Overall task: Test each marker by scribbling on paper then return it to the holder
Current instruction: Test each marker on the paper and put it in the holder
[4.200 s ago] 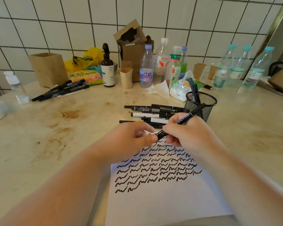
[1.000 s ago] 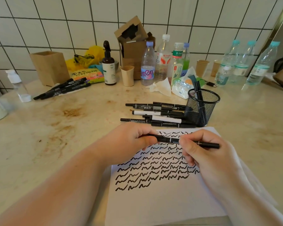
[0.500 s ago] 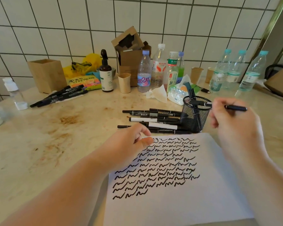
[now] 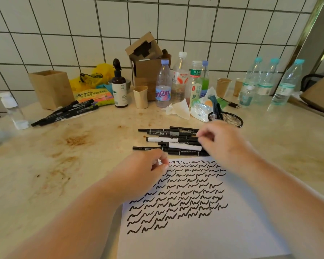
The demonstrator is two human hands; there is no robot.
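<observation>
A white paper sheet (image 4: 204, 238) covered with rows of black scribbles lies in front of me. Just beyond its top edge lies a pile of several black and white markers (image 4: 168, 140). The black mesh holder (image 4: 230, 119) stands behind the pile at the right, with a few markers (image 4: 216, 109) upright in it. My left hand (image 4: 138, 171) rests on the paper's top left corner, fingers curled, holding nothing. My right hand (image 4: 223, 144) hovers blurred over the right ends of the piled markers, in front of the holder, with no marker in it.
A second group of black markers (image 4: 64, 113) lies at the back left by a wooden box (image 4: 51, 88). A brown spray bottle (image 4: 119, 88), a cardboard box (image 4: 146, 58), cups, a tissue (image 4: 178, 109) and water bottles (image 4: 269, 83) line the tiled wall.
My two hands held one marker over the paper, then my right hand carried it to the holder. Now that hand is empty and has dropped to the pile. My left hand stayed put.
</observation>
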